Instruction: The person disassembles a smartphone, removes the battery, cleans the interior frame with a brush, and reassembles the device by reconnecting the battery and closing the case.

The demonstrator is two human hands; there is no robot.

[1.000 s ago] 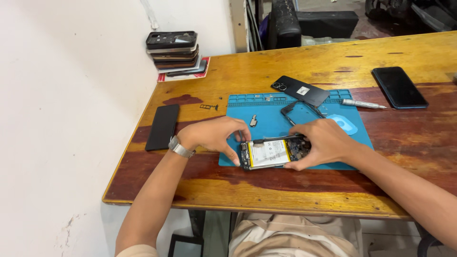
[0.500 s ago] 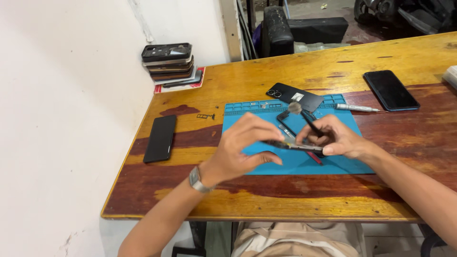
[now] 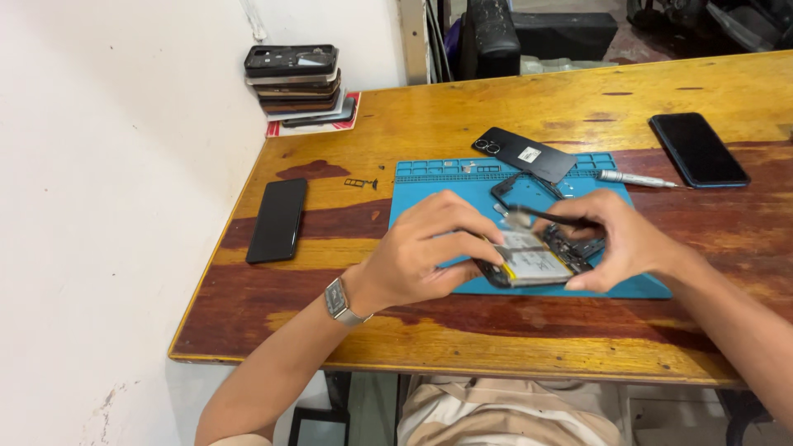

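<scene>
An opened phone [image 3: 535,263] with its battery showing lies tilted over the blue repair mat [image 3: 429,183]. My left hand [image 3: 429,252], with a watch on its wrist, grips the phone's left end. My right hand [image 3: 615,239] supports the right end and pinches a thin dark tool [image 3: 545,217] whose tip hovers over the phone's inside. A removed black back cover [image 3: 523,153] and a black frame piece [image 3: 522,190] lie on the mat behind the hands.
A wooden table [image 3: 512,330] holds a black phone [image 3: 277,219] at left, another dark phone [image 3: 698,149] at right, a silver screwdriver [image 3: 636,178], a stack of phones [image 3: 295,83] at the far left corner, and a small tray part [image 3: 360,183]. A white wall borders the left.
The phone has gone from flat, to edge-on, to tilted with its inside up. My right hand now holds the thin tool over it. The view shifted slightly.
</scene>
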